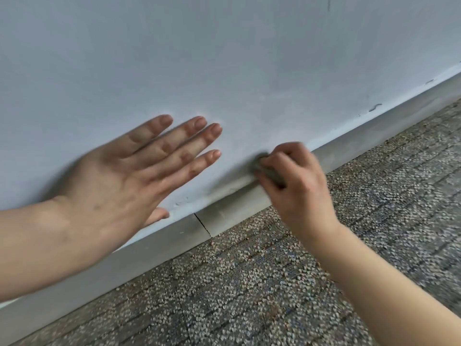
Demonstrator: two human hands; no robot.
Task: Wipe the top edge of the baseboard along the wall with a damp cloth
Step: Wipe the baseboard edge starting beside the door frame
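Note:
A grey baseboard (159,248) runs slantwise from lower left to upper right along the foot of a pale wall (224,58). My right hand (296,181) grips a small grey cloth (268,172) and holds it against the baseboard's top edge near the middle of the view; most of the cloth is hidden under the fingers. My left hand (129,171) lies flat on the wall with its fingers straight and spread, left of the cloth and just above the baseboard.
Speckled grey carpet (274,283) covers the floor below the baseboard. A joint (202,224) splits the baseboard between my two hands. Small scuffs mark the wall at the right (375,107).

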